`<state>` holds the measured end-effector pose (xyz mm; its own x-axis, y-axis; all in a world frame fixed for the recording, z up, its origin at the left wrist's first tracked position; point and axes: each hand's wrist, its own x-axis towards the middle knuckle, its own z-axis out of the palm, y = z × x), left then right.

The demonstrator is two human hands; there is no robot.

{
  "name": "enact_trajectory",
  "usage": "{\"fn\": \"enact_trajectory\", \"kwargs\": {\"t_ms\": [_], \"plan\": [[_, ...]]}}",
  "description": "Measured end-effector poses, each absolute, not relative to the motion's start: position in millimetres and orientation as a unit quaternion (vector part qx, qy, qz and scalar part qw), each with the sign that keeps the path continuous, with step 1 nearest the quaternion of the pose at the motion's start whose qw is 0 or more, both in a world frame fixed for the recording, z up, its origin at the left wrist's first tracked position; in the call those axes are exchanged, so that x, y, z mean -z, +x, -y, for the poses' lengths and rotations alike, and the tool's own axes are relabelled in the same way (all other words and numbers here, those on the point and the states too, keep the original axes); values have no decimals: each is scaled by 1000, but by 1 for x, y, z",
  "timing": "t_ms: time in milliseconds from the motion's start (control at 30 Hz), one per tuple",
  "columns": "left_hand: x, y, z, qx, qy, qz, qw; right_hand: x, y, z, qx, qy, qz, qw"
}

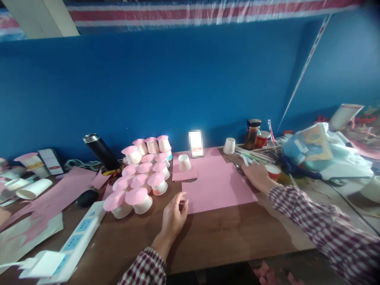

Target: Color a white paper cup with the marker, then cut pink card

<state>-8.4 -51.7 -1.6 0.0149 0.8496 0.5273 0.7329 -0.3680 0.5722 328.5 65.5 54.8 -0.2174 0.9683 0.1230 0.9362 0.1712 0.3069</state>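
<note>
My left hand (175, 213) rests over the brown table at the lower left corner of a large pink sheet (212, 186), its fingers curled inward; whether anything is between them is hidden. My right hand (257, 174) reaches to the sheet's right side, beside dark scissors (237, 166) and some thin white and green sticks (247, 153). Its fingertips are blurred against these items. A white paper cup (184, 162) stands on a smaller pink sheet (178, 175), left of the large one. Another white cup (229, 146) stands upside down behind it. Cups with pink discs on top (139, 196) are grouped to the left.
A white power strip (80, 233), a black mouse (87, 197) and a black flask (102, 152) are at the left. A dark-lidded jar (252, 134), a red cup (272, 171) and a plastic bag (323, 150) are at the right. Part of another hand (3, 215) shows at the left edge.
</note>
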Motion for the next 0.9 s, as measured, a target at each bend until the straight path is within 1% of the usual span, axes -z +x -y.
{"fn": "enact_trajectory", "kwargs": {"t_ms": [367,500,633,733,767,833,900], "plan": [[2,-8,52,-424,709,-559,73,-61,326,-63,-152,632,-759,34],[3,-9,51,-438,695,-563,85,-68,322,-62,-146,633,-760,6],[-1,-12,50,-476,660,-571,110,-78,315,-57,-141,640,-754,-41],[-11,-7,49,-495,640,-574,126,-84,296,-44,-110,626,-766,-99],[-14,-3,47,-499,639,-568,140,-85,287,-37,-49,606,-776,-168],[-21,10,43,-503,645,-542,192,-83,264,-23,95,523,-793,-296],[-25,27,36,-489,663,-511,248,-77,240,-13,213,439,-786,-380]]}}
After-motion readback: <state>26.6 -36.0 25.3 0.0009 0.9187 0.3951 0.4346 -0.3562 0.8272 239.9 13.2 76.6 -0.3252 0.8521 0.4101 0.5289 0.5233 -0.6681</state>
